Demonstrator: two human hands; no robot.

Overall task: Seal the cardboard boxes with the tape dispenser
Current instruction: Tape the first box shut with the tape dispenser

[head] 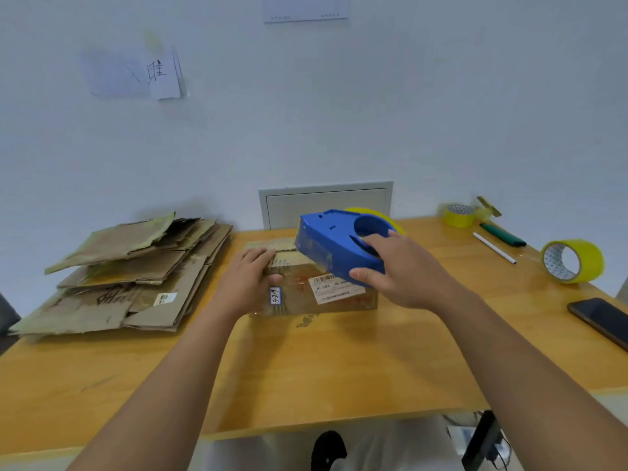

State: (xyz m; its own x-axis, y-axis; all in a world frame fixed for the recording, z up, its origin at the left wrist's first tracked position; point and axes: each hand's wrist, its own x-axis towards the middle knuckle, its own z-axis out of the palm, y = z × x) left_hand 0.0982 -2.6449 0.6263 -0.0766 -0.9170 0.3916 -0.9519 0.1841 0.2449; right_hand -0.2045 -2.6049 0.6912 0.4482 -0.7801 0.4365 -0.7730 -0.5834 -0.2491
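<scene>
While we look down from above, we see a big wooden table point(339, 362) that fills most of the view, set against a pale wall point(373, 113). On the left side of the table lies a pile of flat cardboard point(136, 273), torn and bent at the edges.

In the middle of the table sits a small cardboard box point(306, 297). It has a white label point(334, 289) on its top and a small sticker point(276, 295) with numbers on it near the left hand.

Our left hand point(250, 277) rests on the left part of the box top. Its fingers lie flat on the far edge and its thumb lies along the top. It presses down and does not wrap around anything.

Our right hand point(401, 270) grasps the blue tape dispenser point(336, 244). The fingers go into its round hole and the thumb is under its near edge. The dispenser is tilted over the right part of the box top, and its front end is low, at the back edge of the box. We cannot tell if it touches the box. A bit of yellow tape peeks out behind it.

On the right side of the table stands a yellow tape roll point(574, 261) on its edge. Farther back lies a smaller tape roll point(458, 215). Between them lie a green pen point(503, 235) and a white pen point(494, 248). A black phone point(601, 321) lies near the right edge.
</scene>
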